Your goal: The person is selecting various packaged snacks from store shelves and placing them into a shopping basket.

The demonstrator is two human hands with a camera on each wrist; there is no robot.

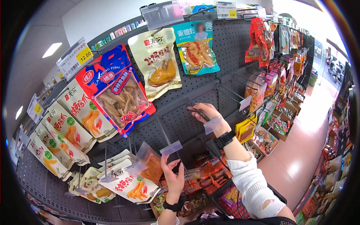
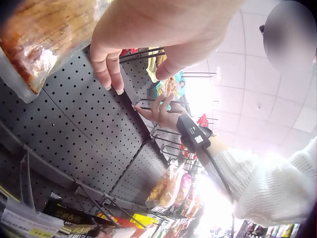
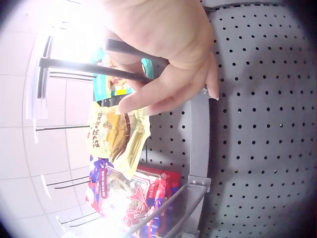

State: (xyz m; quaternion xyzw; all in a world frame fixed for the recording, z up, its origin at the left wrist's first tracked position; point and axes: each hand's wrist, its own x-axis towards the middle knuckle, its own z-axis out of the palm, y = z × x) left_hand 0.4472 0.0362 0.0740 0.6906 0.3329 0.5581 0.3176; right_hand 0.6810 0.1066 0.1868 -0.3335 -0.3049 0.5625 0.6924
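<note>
**R hand on metal hook, L hand free, snack aisle**

Landmark = red-blue fish pack (image 1: 116, 92), crinkly plastic, clear window on dried fish. Right hand (image 1: 208, 111), lower R of it, grips a dark metal hook (image 3: 89, 68): thin, straight bars, clear flat tag holder (image 1: 213, 125) at the front end. Left hand (image 1: 174, 174), below & R of fish pack, fingers loosely bent, apart, nothing held; it's just beside another clear tag holder (image 1: 170, 148), can't tell if touching. White sleeve (image 1: 245, 183) is ribbed knit w/ holes.

Around: cream drumstick pack (image 1: 157, 63) & teal pack (image 1: 197, 47) hang R of fish pack; white glossy chicken-foot pouches (image 1: 90, 112) L of it, more below. Bare hooks jut out R of fish pack; R forearm covers part of the lower goods.

Bkgd: grey pegboard (image 1: 234, 45), perforated, behind fish pack; shiny pale floor (image 1: 277, 165) far R of it; panelled ceiling (image 2: 257, 79) overhead.
</note>
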